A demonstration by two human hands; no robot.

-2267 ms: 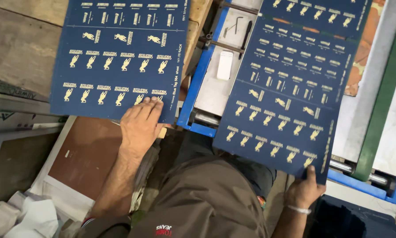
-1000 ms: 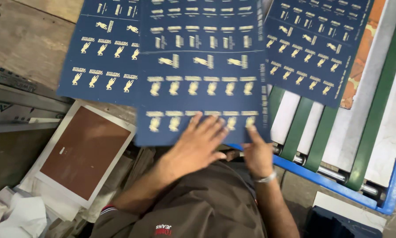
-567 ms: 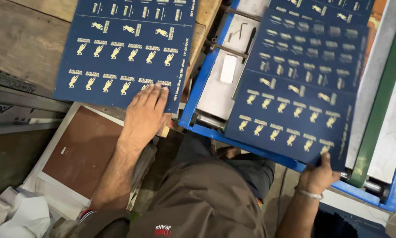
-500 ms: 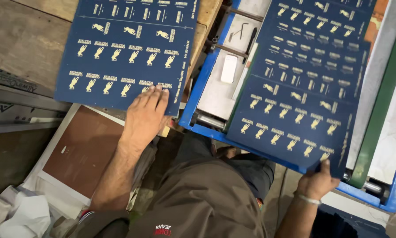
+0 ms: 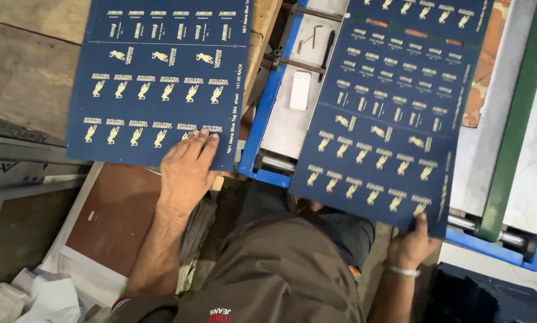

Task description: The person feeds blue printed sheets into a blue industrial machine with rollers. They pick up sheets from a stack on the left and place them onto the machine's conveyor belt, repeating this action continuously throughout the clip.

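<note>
- Head view: my left hand (image 5: 188, 170) lies flat and open, palm down, on the near edge of a dark blue printed sheet (image 5: 161, 78) covered in rows of small gold figures; the fingers spread over its bottom right corner.
- That sheet rests on top of a wooden bench (image 5: 23, 72) at the left, its near edge hanging out over the bench's front.
- My right hand (image 5: 413, 244) is closed on the lower corner of a second blue printed sheet (image 5: 394, 107), thumb on top and the fingers hidden beneath it. A pale band sits on that wrist.
- I hold this second sheet tilted over the blue machine frame (image 5: 268, 107), well apart from the first sheet.
- Inside the frame, between the two sheets, I see a pale tray with a small white block (image 5: 300, 91) and a black hex key (image 5: 310, 37) beside a dark pen-like tool.
- A green belt (image 5: 513, 119) runs along the right side of the frame.
- Below the left sheet lies a brown board (image 5: 110, 215) with a white border, and crumpled white paper (image 5: 41, 299) sits in the near left corner.
</note>
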